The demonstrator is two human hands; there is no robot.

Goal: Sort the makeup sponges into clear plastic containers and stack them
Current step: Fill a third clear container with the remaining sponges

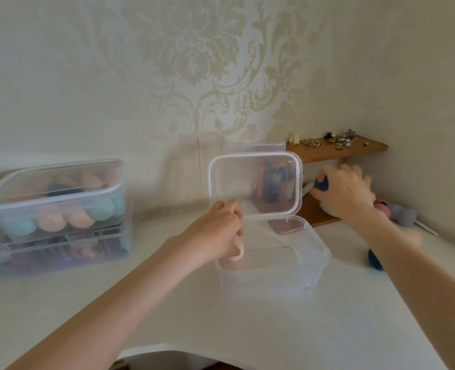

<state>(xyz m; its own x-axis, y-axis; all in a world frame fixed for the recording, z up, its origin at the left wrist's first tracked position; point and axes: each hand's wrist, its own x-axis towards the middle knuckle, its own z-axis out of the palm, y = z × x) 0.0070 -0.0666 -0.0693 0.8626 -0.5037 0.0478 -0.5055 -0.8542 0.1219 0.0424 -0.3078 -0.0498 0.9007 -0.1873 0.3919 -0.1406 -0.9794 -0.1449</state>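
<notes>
A clear plastic container [271,265] stands open on the white table, its hinged lid [255,182] raised upright. My left hand [218,231] is over the container's left rim, holding a peach makeup sponge [235,253] just inside it. A pinkish sponge [287,227] lies at the container's far end. My right hand [346,190] reaches to the right under the wooden shelf and is closed on a dark blue sponge [322,184]. Another dark blue sponge [376,260] lies on the table, partly hidden by my right forearm.
At the left, two closed clear containers [58,217] full of sponges stand stacked. A small wooden shelf [338,150] in the right corner carries several small trinkets. Pink and grey sponges [397,212] lie beneath it. The table's front edge curves near me.
</notes>
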